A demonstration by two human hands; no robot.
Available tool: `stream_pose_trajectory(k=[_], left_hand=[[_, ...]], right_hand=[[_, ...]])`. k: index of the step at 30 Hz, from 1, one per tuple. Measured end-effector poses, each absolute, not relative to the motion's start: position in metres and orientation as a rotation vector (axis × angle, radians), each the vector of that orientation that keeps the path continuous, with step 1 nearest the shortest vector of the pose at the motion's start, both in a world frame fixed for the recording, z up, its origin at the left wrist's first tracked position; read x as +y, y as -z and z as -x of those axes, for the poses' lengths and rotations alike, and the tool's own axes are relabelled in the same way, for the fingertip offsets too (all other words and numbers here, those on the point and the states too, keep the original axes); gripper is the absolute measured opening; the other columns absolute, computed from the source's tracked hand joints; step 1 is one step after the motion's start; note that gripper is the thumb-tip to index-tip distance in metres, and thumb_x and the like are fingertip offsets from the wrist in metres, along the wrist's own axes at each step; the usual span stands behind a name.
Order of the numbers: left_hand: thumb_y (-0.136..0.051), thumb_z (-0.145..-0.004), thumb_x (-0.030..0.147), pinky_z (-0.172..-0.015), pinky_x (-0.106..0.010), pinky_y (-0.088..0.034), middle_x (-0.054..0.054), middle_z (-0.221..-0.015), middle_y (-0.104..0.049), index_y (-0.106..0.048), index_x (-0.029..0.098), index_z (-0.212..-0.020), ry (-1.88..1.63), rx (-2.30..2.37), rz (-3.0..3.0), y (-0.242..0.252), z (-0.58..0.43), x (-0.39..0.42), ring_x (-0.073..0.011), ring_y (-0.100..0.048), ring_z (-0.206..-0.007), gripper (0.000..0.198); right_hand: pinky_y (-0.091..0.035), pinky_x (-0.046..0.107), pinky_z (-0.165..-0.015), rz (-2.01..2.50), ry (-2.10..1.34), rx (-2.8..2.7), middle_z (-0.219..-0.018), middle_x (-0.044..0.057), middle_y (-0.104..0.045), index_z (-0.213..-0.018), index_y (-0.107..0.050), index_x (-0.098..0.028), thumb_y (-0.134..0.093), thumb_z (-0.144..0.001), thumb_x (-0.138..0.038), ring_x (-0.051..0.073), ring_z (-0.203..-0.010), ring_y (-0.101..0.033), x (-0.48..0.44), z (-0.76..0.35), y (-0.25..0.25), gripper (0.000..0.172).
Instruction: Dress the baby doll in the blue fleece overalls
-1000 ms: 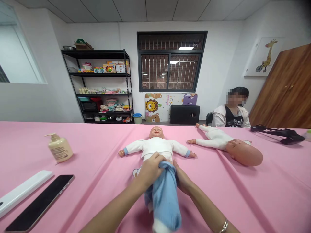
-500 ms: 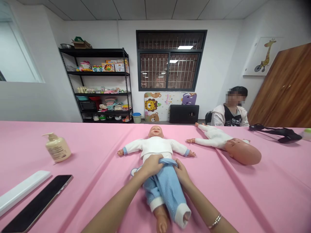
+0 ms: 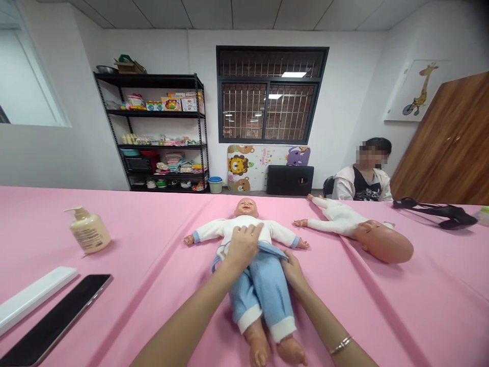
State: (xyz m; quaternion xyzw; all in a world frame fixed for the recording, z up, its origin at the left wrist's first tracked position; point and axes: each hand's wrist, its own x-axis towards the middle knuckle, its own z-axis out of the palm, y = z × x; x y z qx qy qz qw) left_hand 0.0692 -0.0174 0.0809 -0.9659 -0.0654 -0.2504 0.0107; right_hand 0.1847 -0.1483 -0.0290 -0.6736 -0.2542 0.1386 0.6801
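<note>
A baby doll lies on its back in a white top with blue cuffs. Light blue pants with white cuffs cover its legs, and both feet stick out below. My right hand grips the waistband at the doll's side and pulls it outward. Across the doll's belly lies my left hand, its fingers stretched over the white top beside the waistband; its thumb is hidden.
On the left are a pump bottle, a white case and a phone. A second doll and a black strap lie right. A person sits beyond the pink-covered table.
My left hand has moved up from the waistband onto the top. The pants sit higher on the legs, and both feet now show. My right hand keeps the waistband and has shifted slightly right.
</note>
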Motion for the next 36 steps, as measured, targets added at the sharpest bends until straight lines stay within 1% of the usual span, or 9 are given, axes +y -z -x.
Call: stream_pose_trajectory(k=[5,9,14,19,22,26,28,32,36], left_hand=[[-0.069,-0.07,0.038,-0.096,-0.045,-0.035,-0.016,-0.13,-0.038,-0.032,0.013,-0.129,0.822,-0.614,3.567,-0.077,-0.03,0.03,-0.0307,-0.039,-0.118,0.074],[-0.072,-0.064,0.033,-0.096,-0.039,-0.04,-0.013,-0.131,-0.041,-0.033,0.015,-0.129,0.464,-0.305,4.252,-0.042,-0.01,0.044,-0.0265,-0.043,-0.117,0.078],[-0.05,-0.077,0.03,-0.094,-0.039,-0.041,-0.011,-0.113,-0.057,-0.053,0.01,-0.11,1.482,-0.771,4.044,-0.016,-0.019,0.033,-0.0252,-0.052,-0.106,0.038],[-0.049,-0.075,0.032,-0.099,-0.037,-0.035,-0.009,-0.114,-0.058,-0.056,0.012,-0.106,1.728,-0.948,3.903,-0.016,-0.021,0.045,-0.0251,-0.049,-0.109,0.038],[-0.05,-0.07,0.027,-0.1,-0.036,-0.034,-0.008,-0.115,-0.057,-0.058,0.012,-0.106,1.544,-0.833,4.074,-0.021,-0.016,0.053,-0.025,-0.049,-0.11,0.04],[-0.055,-0.071,0.027,-0.09,-0.034,-0.041,-0.006,-0.11,-0.06,-0.06,0.014,-0.106,0.62,-0.456,4.325,-0.037,-0.004,0.064,-0.0253,-0.054,-0.101,0.038],[-0.058,-0.072,0.031,-0.089,-0.032,-0.041,-0.004,-0.107,-0.062,-0.062,0.016,-0.103,0.339,-0.416,4.279,-0.042,0.001,0.072,-0.0255,-0.054,-0.101,0.034],[-0.057,-0.074,0.042,-0.091,-0.032,-0.038,-0.003,-0.088,-0.065,-0.067,0.016,-0.078,0.233,-0.661,4.096,-0.041,0.011,0.085,-0.0276,-0.054,-0.099,0.028],[-0.06,-0.07,0.041,-0.094,-0.035,-0.038,-0.004,-0.087,-0.065,-0.067,0.016,-0.078,0.384,-0.792,4.191,-0.041,0.015,0.076,-0.0278,-0.053,-0.099,0.027]], right_hand=[[-0.046,0.035,-0.083,1.459,-0.256,-0.419,-0.097,0.006,-0.062,-0.102,-0.053,-0.016,-0.059,-0.062,-0.03,0.023,-0.093,-0.056,-0.16,-0.203,0.03,0.043],[-0.034,0.036,-0.101,1.336,-0.431,-0.564,-0.11,0.009,-0.058,-0.098,-0.06,-0.014,-0.055,-0.069,-0.038,0.024,-0.11,-0.048,-0.153,-0.19,0.015,0.038],[-0.042,0.037,-0.09,1.415,-0.668,-0.686,-0.108,0.008,-0.059,-0.108,-0.058,-0.012,-0.06,-0.074,-0.05,0.026,-0.103,-0.052,-0.152,-0.158,-0.002,0.052],[-0.043,0.032,-0.076,1.548,-0.702,-0.774,-0.089,0.006,-0.064,-0.09,-0.065,-0.009,-0.065,-0.066,-0.05,0.025,-0.087,-0.055,-0.152,-0.146,-0.001,0.048],[-0.042,0.032,-0.078,1.488,-0.774,-0.7,-0.091,0.006,-0.064,-0.089,-0.066,-0.011,-0.065,-0.064,-0.044,0.025,-0.088,-0.055,-0.153,-0.149,0.0,0.041],[-0.042,0.033,-0.079,1.342,-0.789,-0.464,-0.096,0.005,-0.063,-0.096,-0.066,-0.016,-0.059,-0.064,-0.042,0.024,-0.092,-0.054,-0.156,-0.16,0.003,0.042],[-0.041,0.032,-0.073,1.489,-0.643,-0.532,-0.086,0.006,-0.064,-0.085,-0.066,-0.014,-0.055,-0.064,-0.044,0.023,-0.083,-0.054,-0.156,-0.165,0.007,0.038],[-0.037,0.032,-0.066,1.819,-0.259,-0.736,-0.061,0.003,-0.056,-0.061,-0.055,-0.015,-0.047,-0.066,-0.043,0.019,-0.064,-0.047,-0.153,-0.165,0.014,0.03],[-0.041,0.033,-0.081,1.523,-0.531,-0.629,-0.092,0.004,-0.063,-0.087,-0.062,-0.016,-0.052,-0.068,-0.039,0.022,-0.091,-0.053,-0.15,-0.155,0.009,0.032]])
